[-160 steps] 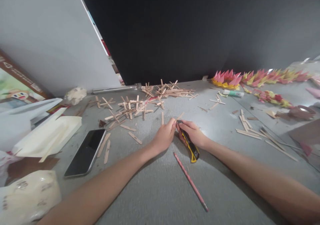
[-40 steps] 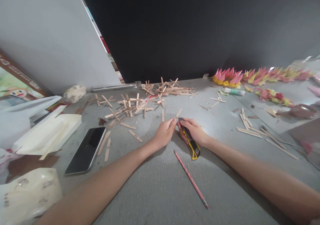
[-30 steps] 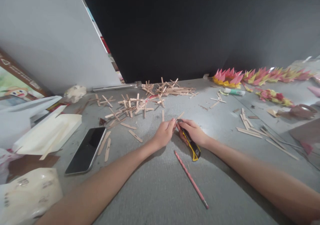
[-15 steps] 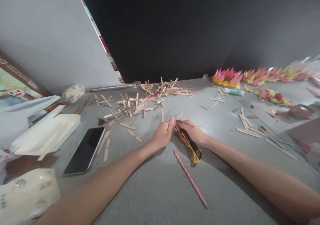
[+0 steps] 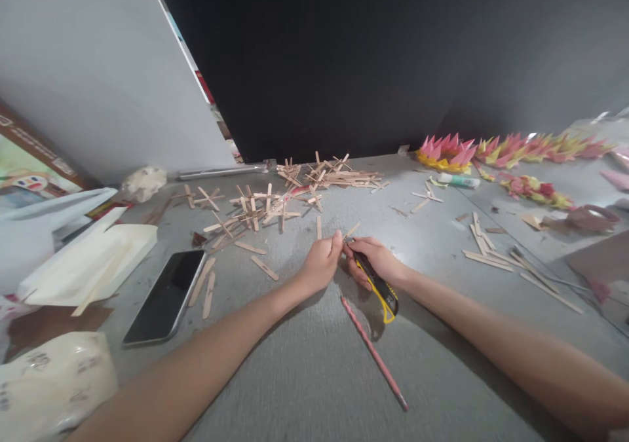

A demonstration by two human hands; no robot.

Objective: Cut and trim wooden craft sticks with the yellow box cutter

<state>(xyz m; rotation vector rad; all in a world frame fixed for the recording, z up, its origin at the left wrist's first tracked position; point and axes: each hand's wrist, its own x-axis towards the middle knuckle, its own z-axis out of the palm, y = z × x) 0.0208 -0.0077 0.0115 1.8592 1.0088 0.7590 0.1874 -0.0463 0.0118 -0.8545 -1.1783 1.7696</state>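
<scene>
A pink pencil (image 5: 375,355) lies toward the near edge of the desk (image 5: 285,383). Past it, the right hand (image 5: 377,263) has its fingers wrapped round a yellow-black cutter (image 5: 378,287) — its tip beside a wooden stick (image 5: 352,229), pinched in the left hand (image 5: 320,262). Crossed sticks (image 5: 344,179) heap along the far edge.

1 phone (image 5: 166,296) lies near a pale, open tray (image 5: 132,244).

Two bare hands (image 5: 320,262) (image 5: 382,261), one black-and-yellow utility knife (image 5: 380,287), one held pale wooden stick (image 5: 352,229), one slender pink pencil (image 5: 374,352) and one black-screened rectangular phone (image 5: 164,296) are being seen. Heaped sticks (image 5: 354,179) are being obscured beyond counting.
</scene>
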